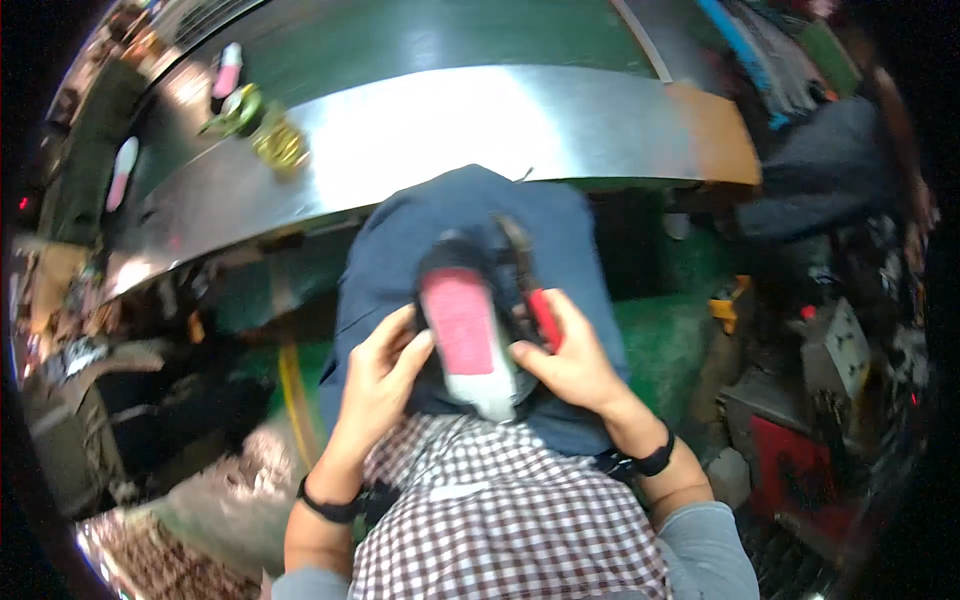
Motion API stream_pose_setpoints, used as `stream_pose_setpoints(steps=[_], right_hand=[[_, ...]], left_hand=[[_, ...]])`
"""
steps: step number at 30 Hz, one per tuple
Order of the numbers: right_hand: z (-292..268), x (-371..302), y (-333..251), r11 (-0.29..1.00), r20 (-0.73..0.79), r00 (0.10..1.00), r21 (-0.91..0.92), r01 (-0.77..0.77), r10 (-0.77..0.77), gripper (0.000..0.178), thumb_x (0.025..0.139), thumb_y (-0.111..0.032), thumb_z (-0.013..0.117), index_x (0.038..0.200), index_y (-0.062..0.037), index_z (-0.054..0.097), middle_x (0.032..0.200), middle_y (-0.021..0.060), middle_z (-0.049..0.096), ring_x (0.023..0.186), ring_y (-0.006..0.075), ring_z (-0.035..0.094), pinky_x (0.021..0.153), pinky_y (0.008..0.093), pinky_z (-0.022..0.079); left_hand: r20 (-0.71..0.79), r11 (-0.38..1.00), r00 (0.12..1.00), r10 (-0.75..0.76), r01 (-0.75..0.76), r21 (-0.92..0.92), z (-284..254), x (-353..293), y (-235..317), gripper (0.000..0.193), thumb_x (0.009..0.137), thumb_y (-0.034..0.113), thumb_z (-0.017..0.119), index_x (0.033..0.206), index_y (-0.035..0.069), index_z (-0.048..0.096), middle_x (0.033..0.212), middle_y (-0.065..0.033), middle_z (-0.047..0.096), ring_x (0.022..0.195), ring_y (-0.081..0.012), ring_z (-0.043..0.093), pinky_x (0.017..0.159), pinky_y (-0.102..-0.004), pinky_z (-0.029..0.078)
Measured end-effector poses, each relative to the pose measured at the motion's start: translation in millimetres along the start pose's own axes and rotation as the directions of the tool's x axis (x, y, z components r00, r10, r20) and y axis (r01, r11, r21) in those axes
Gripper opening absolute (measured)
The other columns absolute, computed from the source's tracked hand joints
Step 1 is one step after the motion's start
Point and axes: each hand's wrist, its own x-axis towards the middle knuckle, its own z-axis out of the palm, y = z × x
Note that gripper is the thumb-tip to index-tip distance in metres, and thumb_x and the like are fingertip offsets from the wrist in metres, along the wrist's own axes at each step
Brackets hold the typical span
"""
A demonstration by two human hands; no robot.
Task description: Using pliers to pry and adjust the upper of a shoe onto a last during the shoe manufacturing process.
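Note:
A dark shoe (455, 250) rests on my lap, a pink and white sole (463, 320) facing up. Its toe points away from me. Against its left edge is my left hand (385, 365), thumb and fingers closed on the side. My right hand (570, 350) is closed round a red-handled hand tool (541, 315), with the thumb touching the shoe's right edge. The tool's metal end points away, beside the shoe; motion blur hides its exact kind.
Ahead runs a metal-edged bench (430, 120) with a green belt (400, 40). Yellow-green tape rolls (275, 140) and two pink and white soles (122, 172) lie at its left. A grey and red machine (800, 440) stands on the right.

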Motion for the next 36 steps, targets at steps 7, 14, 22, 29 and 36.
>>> stream_pose_setpoints(steps=[7, 14, 22, 29, 36], right_hand=[[-78.8, 47.0, -64.9, 0.999, -0.055, 0.997, -0.012, 0.049, -0.05, 0.051, 0.077, -0.011, 0.075, 0.124, 0.0004, 0.057, 0.105, -0.0003, 0.058, 0.095, 0.0087, 0.053, 0.082, 0.0255, 0.046], [-223.9, 117.3, -79.4, 0.8, -0.302, 0.858, -0.57, 0.187, -0.415, 0.051, 0.075, -0.005, 0.064, 0.124, 0.007, 0.059, 0.107, 0.0094, 0.063, 0.098, 0.018, 0.059, 0.088, 0.0321, 0.049], [-402.2, 227.5, -3.6, 0.479, -0.489, 0.723, -0.842, -0.247, -0.487, 0.037, 0.089, -0.008, 0.056, 0.125, -0.0075, 0.052, 0.107, 0.027, 0.066, 0.105, 0.048, 0.062, 0.085, 0.0531, 0.046], [-456.8, 292.2, 68.6, 0.577, -0.632, 0.666, -0.736, -0.355, -0.396, 0.032, 0.1, -0.024, 0.059, 0.128, -0.012, 0.054, 0.113, 0.0215, 0.069, 0.108, 0.0455, 0.064, 0.087, 0.051, 0.049], [-346.6, 219.3, 74.7, 0.793, -0.688, 0.536, -0.607, -0.054, -0.49, 0.044, 0.103, -0.027, 0.06, 0.135, 0.003, 0.052, 0.127, 0.0169, 0.063, 0.12, 0.028, 0.058, 0.104, 0.0384, 0.042]], left_hand=[[0.195, 0.948, 0.98, 0.03, 0.034, -0.316, 8.6, 11.5, 17.0, 0.069, 0.092, -0.001, 0.067, 0.154, 0.004, 0.037, 0.125, -0.0133, 0.064, 0.107, -0.0149, 0.063, 0.09, -0.0275, 0.052], [0.149, 0.978, 0.988, 0.029, 0.003, -0.208, -12.1, 46.8, 15.0, 0.055, 0.098, 0.007, 0.064, 0.149, 0.002, 0.045, 0.13, -0.0182, 0.064, 0.114, -0.0203, 0.064, 0.096, -0.0315, 0.052], [0.063, 0.992, 0.991, 0.118, -0.116, -0.042, -33.0, 109.2, 30.5, 0.055, 0.097, 0.01, 0.064, 0.149, 0.004, 0.046, 0.131, -0.02, 0.063, 0.11, -0.0201, 0.066, 0.092, -0.0321, 0.054], [0.027, 0.975, 0.979, 0.204, -0.206, 0.082, -34.8, 157.1, 68.4, 0.054, 0.096, 0.007, 0.063, 0.148, 0.004, 0.048, 0.131, -0.0147, 0.063, 0.112, -0.0182, 0.065, 0.09, -0.0302, 0.053], [-0.654, 0.706, 0.366, 0.662, -0.597, 0.38, -144.3, 176.9, 75.4, 0.03, 0.098, 0.003, 0.054, 0.128, 0.0, 0.057, 0.098, -0.0091, 0.07, 0.086, -0.0156, 0.065, 0.079, -0.0282, 0.052]])
